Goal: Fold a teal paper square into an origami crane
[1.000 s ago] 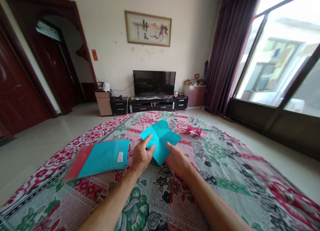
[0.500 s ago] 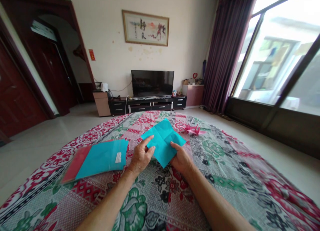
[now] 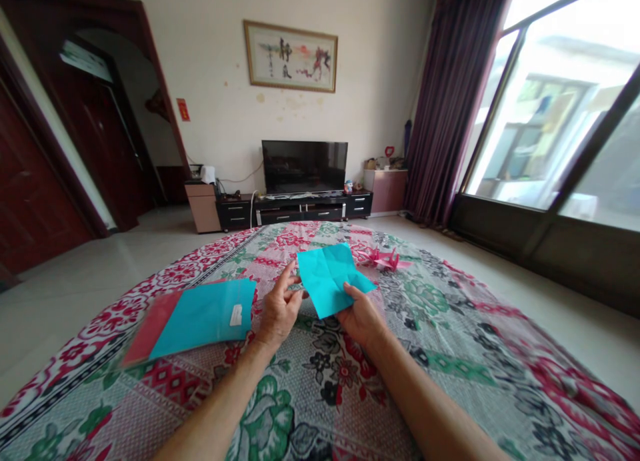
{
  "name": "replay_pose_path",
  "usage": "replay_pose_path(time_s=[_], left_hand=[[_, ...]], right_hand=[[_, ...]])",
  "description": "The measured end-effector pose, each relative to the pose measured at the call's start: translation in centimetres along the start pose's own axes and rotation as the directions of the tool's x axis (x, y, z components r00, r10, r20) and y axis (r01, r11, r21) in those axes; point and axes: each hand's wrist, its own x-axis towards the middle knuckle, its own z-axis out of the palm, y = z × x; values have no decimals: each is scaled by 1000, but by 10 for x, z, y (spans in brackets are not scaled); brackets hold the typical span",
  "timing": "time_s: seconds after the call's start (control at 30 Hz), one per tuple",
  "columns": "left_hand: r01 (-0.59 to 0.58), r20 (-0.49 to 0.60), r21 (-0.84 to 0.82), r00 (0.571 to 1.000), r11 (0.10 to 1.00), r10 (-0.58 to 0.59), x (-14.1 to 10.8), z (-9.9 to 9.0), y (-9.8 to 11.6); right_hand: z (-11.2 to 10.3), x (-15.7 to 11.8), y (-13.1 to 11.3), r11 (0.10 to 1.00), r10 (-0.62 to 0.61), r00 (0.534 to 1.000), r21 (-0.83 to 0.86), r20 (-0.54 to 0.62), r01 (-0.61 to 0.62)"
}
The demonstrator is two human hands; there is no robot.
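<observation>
A creased turquoise paper square is held above the patterned tablecloth, tilted, with fold lines across it. My right hand grips its lower right side, thumb on top and fingers underneath. Beside the paper's left edge is my left hand, fingers apart; its fingertips are close to the edge, and whether they touch it is unclear. To the left lies a clear packet of turquoise sheets with red sheets showing at its left side. Pink folded paper figures rest beyond my right hand.
The round table's patterned cloth spreads beneath both arms. Past its far edge stand a television and a low black cabinet. A purple curtain and large window are at the right, doors at the left.
The turquoise paper has turned, its left corner moving away from my left hand, which has let go of its top face. My right hand keeps its grip.
</observation>
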Motion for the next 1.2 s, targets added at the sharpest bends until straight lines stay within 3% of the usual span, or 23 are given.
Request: replay_pose_path(time_s=[0.1,0.2,0.33,0.4,0.63,0.77,0.97,1.2], left_hand=[[-80,28,122,997,989,77,1,0,0],[-129,36,144,992,981,125,3,-3,1],[14,18,62,1000,998,-15,8,-11,4],[82,3,41,997,996,-82,9,-16,6],[94,-68,63,994,994,-90,12,-24,4],[131,-75,-27,988,991,-132,13,-24,-3],[248,-27,-255,964,935,-264,14,-24,-9],[275,-13,-328,955,903,-296,13,-20,-5]], right_hand=[[1,-2,1,1000,13,999,-7,46,-13],[2,-6,1,997,66,988,-59,139,-58],[-2,-13,-8,992,105,944,-104,313,-76],[-5,-15,-16,996,50,922,-82,383,-20],[-23,-2,-26,971,-99,935,-175,340,166],[-24,0,-29,970,-113,940,-171,323,176],[-20,-4,-35,975,-37,930,-190,365,114],[-23,4,-18,929,-205,943,-252,262,271]])
